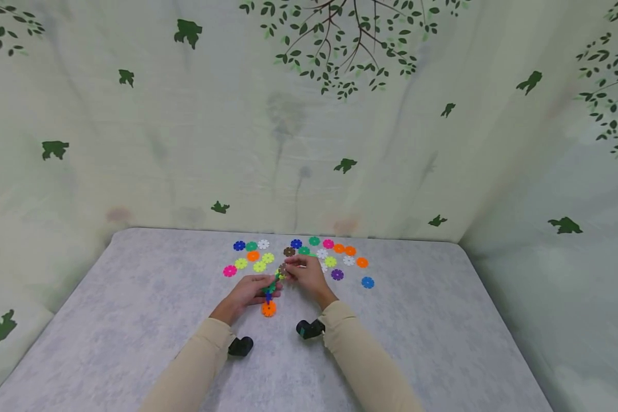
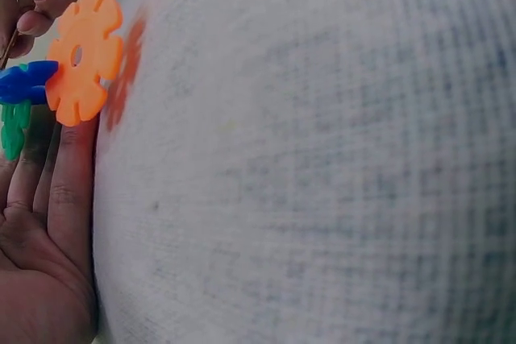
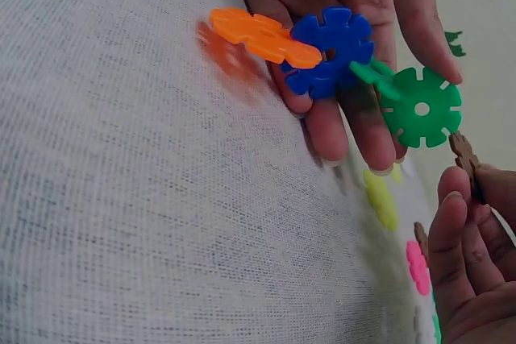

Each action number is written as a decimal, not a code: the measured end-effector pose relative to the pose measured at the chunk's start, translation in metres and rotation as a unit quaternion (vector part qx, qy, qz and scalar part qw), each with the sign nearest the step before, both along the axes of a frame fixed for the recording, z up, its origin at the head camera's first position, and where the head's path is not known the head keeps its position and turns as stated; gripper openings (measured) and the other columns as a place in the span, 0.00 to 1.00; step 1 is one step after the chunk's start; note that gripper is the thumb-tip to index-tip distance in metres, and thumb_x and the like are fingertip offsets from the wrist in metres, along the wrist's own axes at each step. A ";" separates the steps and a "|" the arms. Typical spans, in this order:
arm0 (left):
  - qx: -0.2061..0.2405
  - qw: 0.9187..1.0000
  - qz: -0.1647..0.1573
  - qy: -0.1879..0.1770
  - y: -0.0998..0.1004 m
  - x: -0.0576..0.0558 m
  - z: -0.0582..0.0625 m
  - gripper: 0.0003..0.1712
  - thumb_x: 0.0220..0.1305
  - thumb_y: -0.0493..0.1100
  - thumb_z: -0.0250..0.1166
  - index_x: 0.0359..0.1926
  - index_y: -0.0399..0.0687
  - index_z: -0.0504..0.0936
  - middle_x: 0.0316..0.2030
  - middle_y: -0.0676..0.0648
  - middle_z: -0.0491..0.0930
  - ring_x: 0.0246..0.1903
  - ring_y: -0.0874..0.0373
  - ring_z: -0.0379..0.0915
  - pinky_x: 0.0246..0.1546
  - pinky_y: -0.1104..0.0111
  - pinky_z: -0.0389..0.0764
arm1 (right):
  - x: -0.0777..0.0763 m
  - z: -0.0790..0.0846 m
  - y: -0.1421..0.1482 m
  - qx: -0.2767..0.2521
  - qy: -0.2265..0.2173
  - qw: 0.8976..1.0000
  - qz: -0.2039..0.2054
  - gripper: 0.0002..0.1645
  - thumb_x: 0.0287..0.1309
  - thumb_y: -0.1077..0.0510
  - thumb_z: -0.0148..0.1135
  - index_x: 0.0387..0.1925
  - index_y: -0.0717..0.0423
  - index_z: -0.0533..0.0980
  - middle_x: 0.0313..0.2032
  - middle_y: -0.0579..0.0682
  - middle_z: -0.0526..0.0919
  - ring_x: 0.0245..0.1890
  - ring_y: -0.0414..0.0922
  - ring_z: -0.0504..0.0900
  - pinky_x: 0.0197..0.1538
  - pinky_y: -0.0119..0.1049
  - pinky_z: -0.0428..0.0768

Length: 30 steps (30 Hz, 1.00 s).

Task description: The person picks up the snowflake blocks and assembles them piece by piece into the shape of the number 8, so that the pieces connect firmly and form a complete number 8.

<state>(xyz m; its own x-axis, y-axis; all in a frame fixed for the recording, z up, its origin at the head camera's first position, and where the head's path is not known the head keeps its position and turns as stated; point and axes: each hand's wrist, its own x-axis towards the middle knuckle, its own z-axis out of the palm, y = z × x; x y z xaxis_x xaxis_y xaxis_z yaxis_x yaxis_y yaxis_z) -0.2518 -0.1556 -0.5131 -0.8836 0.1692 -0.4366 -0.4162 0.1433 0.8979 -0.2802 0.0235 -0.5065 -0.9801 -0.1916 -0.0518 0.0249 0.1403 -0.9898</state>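
Observation:
A short chain of slotted plastic flower discs lies across my left hand (image 1: pixel 248 290), whose thumb and fingers hold it at the green end. The chain runs from an orange disc (image 3: pixel 250 31) through a blue disc (image 3: pixel 355 34) to green discs (image 3: pixel 403 114). My right hand (image 1: pixel 309 276) pinches a brown disc (image 3: pixel 463 159) edge-on, its rim at the outermost green disc. Whether their slots are joined I cannot tell. In the left wrist view, the orange disc (image 2: pixel 97 38) hangs just over the cloth, casting a shadow, with the blue disc (image 2: pixel 24 86) beside it.
Loose discs lie in two groups beyond the hands: a left one with a pink disc (image 1: pixel 229 271), a right one with a purple disc (image 1: pixel 337 274) and a light-blue disc (image 1: pixel 368 282). A grey cloth (image 1: pixel 443 343) covers the table. A leaf-printed curtain (image 1: pixel 309 131) hangs behind.

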 end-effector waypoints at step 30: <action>-0.012 0.999 0.006 0.029 0.002 0.002 -0.003 0.20 0.72 0.45 0.55 0.52 0.32 0.79 0.39 0.42 0.85 0.36 0.56 0.82 0.39 0.67 0.82 | 0.008 -0.001 -0.004 -0.038 0.014 0.999 0.020 0.12 0.59 0.73 0.59 0.45 0.75 0.78 0.34 0.68 0.84 0.25 0.49 0.84 0.36 0.41 0.85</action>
